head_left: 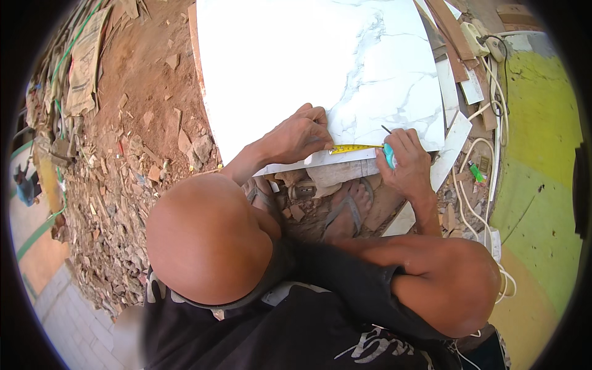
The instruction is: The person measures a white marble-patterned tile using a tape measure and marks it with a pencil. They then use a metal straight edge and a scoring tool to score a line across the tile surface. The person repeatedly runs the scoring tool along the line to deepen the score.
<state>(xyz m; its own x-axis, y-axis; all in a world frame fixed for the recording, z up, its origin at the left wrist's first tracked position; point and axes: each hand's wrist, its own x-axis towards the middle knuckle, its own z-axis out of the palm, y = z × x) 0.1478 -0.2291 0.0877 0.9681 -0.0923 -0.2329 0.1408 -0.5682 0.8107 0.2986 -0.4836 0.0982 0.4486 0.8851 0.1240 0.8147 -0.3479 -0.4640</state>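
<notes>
A large white marble-patterned tile (271, 68) lies in front of me. My left hand (296, 132) is near its front edge, fingers curled and closed on the end of a yellow tape blade (348, 148). A small white object below those fingers is too unclear to name. My right hand (404, 161) grips the teal tape measure case (389, 157) at the tile's right front corner, with the blade stretched leftward to my left hand. A thin dark stick (386, 129) sticks up beside the right fingers.
Rubble (111, 234) covers the left side. Offcuts (453, 142), a power strip (475, 38), cables (481, 145) and a small green object (476, 172) lie right, beside a yellow-green floor (533, 123). My sandalled feet (348, 209) are below the tile. Another person (26, 185) appears far left.
</notes>
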